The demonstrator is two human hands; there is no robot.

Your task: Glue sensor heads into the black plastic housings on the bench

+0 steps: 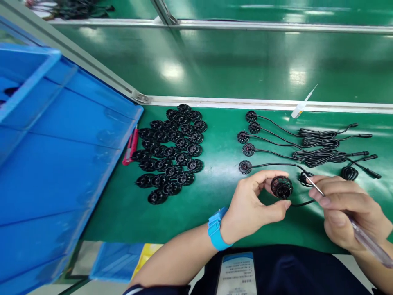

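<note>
One round black slotted housing (281,187) sits pinched between the thumb and fingers of the left hand (250,207), to the left of the right hand (353,213). The right hand's fingers are closed around a clear-handled screwdriver (370,244), its tip apart from the housing. A black cable (302,204) shows between the hands; beyond them, five corded black discs (245,166) lie on the green work surface (219,164).

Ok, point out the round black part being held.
The round black part in the left hand; the others lie on the green tabletop.
</note>
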